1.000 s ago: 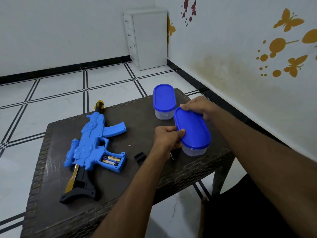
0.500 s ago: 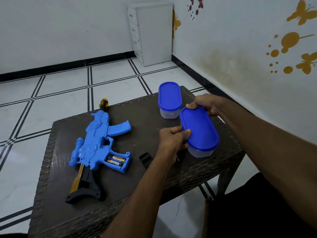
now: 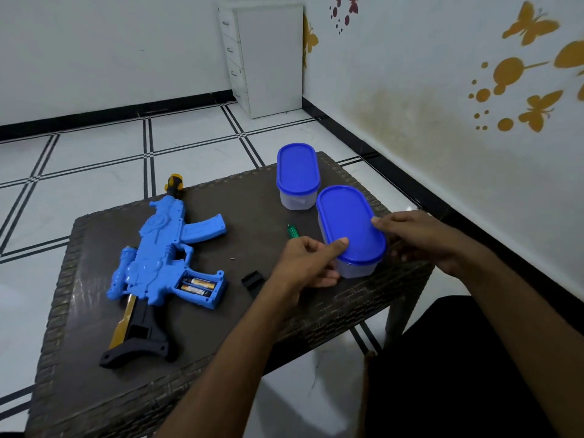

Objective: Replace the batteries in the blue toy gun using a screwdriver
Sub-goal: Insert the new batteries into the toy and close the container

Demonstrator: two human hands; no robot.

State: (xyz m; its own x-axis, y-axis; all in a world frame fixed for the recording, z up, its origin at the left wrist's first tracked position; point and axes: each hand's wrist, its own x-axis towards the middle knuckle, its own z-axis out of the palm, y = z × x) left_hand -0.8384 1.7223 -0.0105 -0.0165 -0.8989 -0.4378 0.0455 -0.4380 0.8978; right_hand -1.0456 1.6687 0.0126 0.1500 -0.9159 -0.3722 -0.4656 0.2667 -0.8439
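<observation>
One view only, head-worn, wide-angle. It looked forward and steeply down over a dark table (image 3: 94, 358) from its near right edge, close enough that both forearms ran in from the bottom. It faced the far room corner, where a white cabinet (image 3: 268, 58) stood. Straight floor lines bowed towards the frame edges.

On the tabletop (image 3: 94, 368) your gun (image 3: 164, 257) lies at the left, muzzle toward the far edge, stock toward you. Two batteries (image 3: 197, 286) sit in its open compartment on the near right side. Just right of that lies the cover (image 3: 252, 279), with a screw (image 3: 233, 259) a little beyond it. The screwdriver (image 3: 291, 231) lies behind your left hand (image 3: 308, 263). At the right, the near box (image 3: 350, 232) stands between your hands, your right hand (image 3: 420, 238) on its right side. The far box (image 3: 297, 175) stands just behind it.
</observation>
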